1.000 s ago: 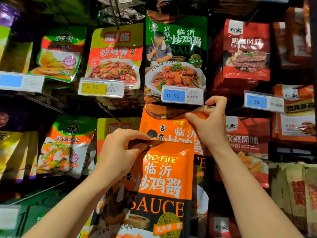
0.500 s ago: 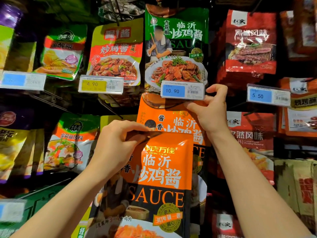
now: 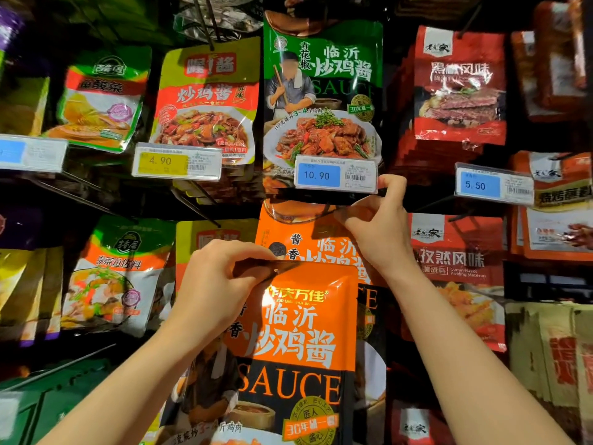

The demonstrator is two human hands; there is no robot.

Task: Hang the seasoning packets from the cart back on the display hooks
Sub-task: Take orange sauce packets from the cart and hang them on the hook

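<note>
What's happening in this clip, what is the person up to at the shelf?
A person is restocking hanging sauce packets. The left hand pinches the top edge of an orange sauce packet, held in front of the display and not yet on a hook. The right hand grips the top of the hanging orange packets behind it, just under the 10.90 price tag. A green packet hangs above.

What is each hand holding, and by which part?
The left hand pinches the front orange sauce packet by its top edge. The right hand grips the top of the hanging orange packet behind it.
</note>
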